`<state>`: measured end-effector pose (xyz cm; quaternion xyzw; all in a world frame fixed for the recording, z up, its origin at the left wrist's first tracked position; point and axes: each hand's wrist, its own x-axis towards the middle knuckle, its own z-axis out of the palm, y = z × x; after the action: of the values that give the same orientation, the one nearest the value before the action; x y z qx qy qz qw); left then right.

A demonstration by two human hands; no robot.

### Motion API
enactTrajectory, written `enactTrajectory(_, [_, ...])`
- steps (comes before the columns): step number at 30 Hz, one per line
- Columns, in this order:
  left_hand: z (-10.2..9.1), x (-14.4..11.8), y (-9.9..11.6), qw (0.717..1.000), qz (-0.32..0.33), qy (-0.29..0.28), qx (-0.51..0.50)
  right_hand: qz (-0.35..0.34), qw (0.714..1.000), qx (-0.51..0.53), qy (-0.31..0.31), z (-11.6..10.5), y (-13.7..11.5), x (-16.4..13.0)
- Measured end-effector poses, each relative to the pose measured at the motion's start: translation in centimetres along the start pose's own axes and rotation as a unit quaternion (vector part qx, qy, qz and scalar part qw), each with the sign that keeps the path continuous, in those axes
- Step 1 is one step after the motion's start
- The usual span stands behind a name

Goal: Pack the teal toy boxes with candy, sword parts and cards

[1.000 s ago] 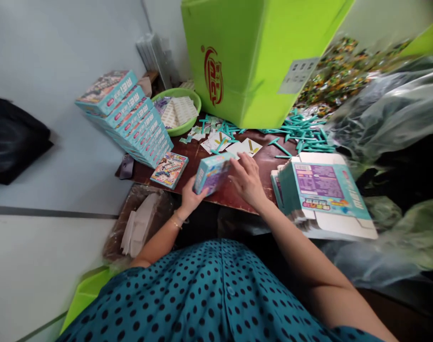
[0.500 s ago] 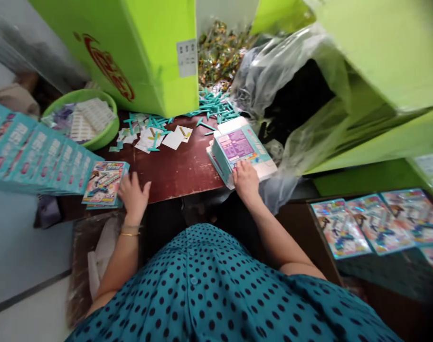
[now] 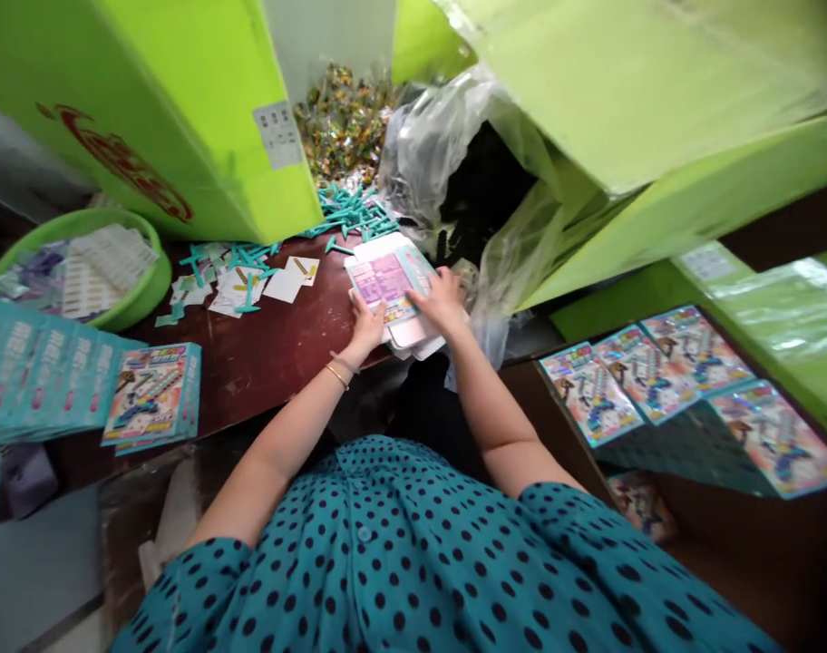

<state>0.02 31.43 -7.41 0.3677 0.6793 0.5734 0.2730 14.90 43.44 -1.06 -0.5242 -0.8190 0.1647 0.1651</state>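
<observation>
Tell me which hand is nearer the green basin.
Left. The left hand rests on the flat box stack's near-left edge, on the side toward the green basin; the right hand lies on the stack's far side.

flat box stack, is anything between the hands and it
Nothing visible. Both the left hand and the right hand already rest directly on the flat box stack at the table edge, one on each side.

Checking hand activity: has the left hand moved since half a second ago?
Yes. The left hand left the closed box at the table's left edge and crossed right to the stack of flat cartons, joining the right hand.
</observation>
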Motion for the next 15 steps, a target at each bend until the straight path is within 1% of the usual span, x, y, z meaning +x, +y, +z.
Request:
enactTrajectory(2, [1.1,-0.2,0.4,0.997,-0.032,0.058,0.047,-0.025,0.999,0.021,0.013,-0.4,-1.5,-2.2])
enactTrajectory(3, [1.3,-0.5,0.8,0.994,-0.044,0.068,0.073,-0.037,0.999,0.03,0.012,-0.7,-2.4,-3.0])
enactTrajectory(5, [1.4,-1.0,1.8,0.994,-0.025,0.045,0.1,-0.063,0.997,0.045,0.002,-1.1,-4.0,-3.8])
enactTrajectory(6, [1.3,-1.1,2.2,0.994,-0.014,0.03,0.106,-0.066,0.997,0.05,0.005,-1.1,-4.6,-3.6])
enactTrajectory(7, [1.2,-1.1,2.6,0.994,-0.005,0.017,0.111,-0.049,0.997,0.048,0.022,-1.1,-4.8,-3.0])
enactTrajectory(9, [1.0,-0.9,2.9,0.991,-0.001,-0.005,0.13,0.032,0.997,0.036,0.053,-0.9,-4.1,-1.3])
enactTrajectory(11, [1.0,-0.9,2.8,0.988,-0.004,-0.031,0.154,0.112,0.991,0.025,0.064,-1.0,-2.6,0.4])
enactTrajectory(13, [1.2,-1.3,2.6,0.982,-0.01,-0.057,0.179,0.144,0.988,0.02,0.045,-1.5,-1.1,1.5])
enactTrajectory(15, [1.4,-1.9,2.4,0.977,-0.011,-0.074,0.2,0.139,0.99,0.014,0.011,-2.3,-0.4,1.9])
